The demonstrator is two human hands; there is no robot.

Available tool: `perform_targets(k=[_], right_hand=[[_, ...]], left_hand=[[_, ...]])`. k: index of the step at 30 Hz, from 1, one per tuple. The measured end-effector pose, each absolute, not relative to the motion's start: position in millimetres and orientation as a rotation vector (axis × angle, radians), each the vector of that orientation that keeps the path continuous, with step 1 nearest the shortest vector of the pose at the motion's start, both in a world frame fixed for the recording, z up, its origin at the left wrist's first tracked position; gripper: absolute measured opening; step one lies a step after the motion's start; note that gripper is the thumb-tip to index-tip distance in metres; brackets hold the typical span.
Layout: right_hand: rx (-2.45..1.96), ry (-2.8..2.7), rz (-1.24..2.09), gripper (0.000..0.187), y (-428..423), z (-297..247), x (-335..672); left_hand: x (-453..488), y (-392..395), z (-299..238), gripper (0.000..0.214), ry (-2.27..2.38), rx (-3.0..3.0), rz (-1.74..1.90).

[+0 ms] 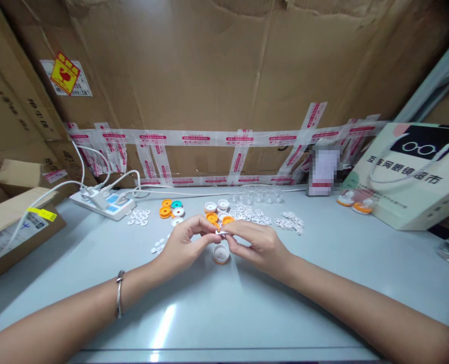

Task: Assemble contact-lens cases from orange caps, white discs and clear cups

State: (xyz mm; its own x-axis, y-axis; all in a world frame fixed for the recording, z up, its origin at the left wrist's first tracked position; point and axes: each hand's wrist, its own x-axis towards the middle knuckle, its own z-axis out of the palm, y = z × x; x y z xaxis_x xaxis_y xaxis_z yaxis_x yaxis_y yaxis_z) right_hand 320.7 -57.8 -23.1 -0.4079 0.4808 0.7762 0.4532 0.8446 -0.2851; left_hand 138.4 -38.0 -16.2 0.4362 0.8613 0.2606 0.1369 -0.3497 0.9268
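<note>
My left hand and my right hand meet above the grey table, fingertips pinched together on one small white plastic part. A round clear cap with an orange base stands on the table just below the fingers. Behind the hands lie orange, white and teal round caps, more orange and white caps, and heaps of small white flat pieces. A metal bangle is on my left wrist.
A white power strip with plugged cables sits at the back left. An open cardboard box is at the left edge. A printed paper bag leans at the right. Taped cardboard walls close the back.
</note>
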Motion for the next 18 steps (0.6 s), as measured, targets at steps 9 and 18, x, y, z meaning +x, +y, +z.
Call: perform_targets(k=[9, 18], right_hand=[[-0.909, -1.617, 1.202, 0.024, -56, -25, 314], [-1.025, -1.605, 1.149, 0.034, -34, -14, 347]], left_hand=[[130, -32, -16, 0.005, 0.811, 2.226, 1.084], [133, -32, -12, 0.006, 0.887, 2.119, 1.039]])
